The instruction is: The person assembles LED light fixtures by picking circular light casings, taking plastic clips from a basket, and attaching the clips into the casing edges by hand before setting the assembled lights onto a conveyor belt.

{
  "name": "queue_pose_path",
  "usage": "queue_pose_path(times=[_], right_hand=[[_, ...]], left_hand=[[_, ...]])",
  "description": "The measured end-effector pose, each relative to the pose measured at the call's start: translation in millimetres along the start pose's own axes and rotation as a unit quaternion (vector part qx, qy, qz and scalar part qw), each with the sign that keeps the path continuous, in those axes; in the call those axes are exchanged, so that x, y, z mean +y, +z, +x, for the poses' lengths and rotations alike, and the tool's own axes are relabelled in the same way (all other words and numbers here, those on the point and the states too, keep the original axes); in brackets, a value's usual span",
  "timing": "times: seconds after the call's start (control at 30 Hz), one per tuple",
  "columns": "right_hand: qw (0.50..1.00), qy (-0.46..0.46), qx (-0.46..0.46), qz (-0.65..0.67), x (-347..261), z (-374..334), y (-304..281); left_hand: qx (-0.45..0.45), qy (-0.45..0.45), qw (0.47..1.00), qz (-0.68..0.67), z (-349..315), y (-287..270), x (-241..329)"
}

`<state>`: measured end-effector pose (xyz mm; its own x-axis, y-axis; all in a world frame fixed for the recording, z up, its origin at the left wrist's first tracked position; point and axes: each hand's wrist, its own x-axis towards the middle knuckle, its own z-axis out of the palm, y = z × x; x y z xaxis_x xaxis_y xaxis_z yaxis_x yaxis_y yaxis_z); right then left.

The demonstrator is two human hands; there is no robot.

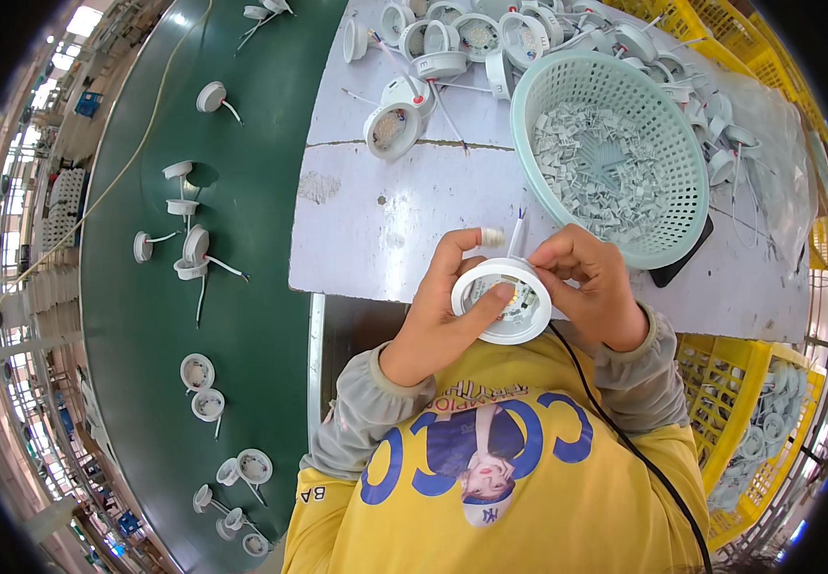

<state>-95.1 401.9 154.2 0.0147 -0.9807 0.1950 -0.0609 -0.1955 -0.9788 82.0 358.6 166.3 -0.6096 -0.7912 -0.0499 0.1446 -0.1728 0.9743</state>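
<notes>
My left hand [433,320] grips a round white downlight housing [517,333] by its rim, above my lap at the table's near edge. Its thumb reaches across the open face, over a circuit board with yellow parts. A white wrap covers the tip of the left index finger. From the housing's far side a short white cable [517,234] sticks up, with bare coloured wire ends. Beside that cable, my right hand [594,287] is closed in a pinch at the housing's right rim; what lies between its fingertips is hidden.
A pale green basket [526,182] of small white plastic pieces stands on the white table [347,225], partly over a dark flat object [687,256]. Many similar housings [395,131] lie behind. At left runs a green conveyor [132,316] carrying more. Yellow crates [739,359] stand at right.
</notes>
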Motion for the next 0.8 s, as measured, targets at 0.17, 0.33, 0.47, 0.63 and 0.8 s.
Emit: queue_pose_path(times=[0.17, 0.33, 0.47, 0.63, 0.8], right_hand=[[0.999, -0.008, -0.026, 0.043, 8, 0, -1], [0.998, -0.001, -0.048, 0.040, 8, 0, 0], [0.998, -0.017, -0.052, 0.042, 10, -2, 3], [0.993, -0.018, -0.054, 0.104, 16, -2, 6], [0.992, -0.034, -0.065, 0.103, 15, -1, 6]], left_hand=[[-0.042, 0.001, 0.996, 0.078, -1, -2, -6], [-0.026, -0.008, 0.998, 0.064, -6, -1, -6], [-0.006, -0.009, 0.998, 0.060, -8, 0, -7], [0.008, -0.001, 0.998, 0.065, -10, -1, -12], [0.010, 0.018, 0.997, 0.074, -11, -1, -12]])
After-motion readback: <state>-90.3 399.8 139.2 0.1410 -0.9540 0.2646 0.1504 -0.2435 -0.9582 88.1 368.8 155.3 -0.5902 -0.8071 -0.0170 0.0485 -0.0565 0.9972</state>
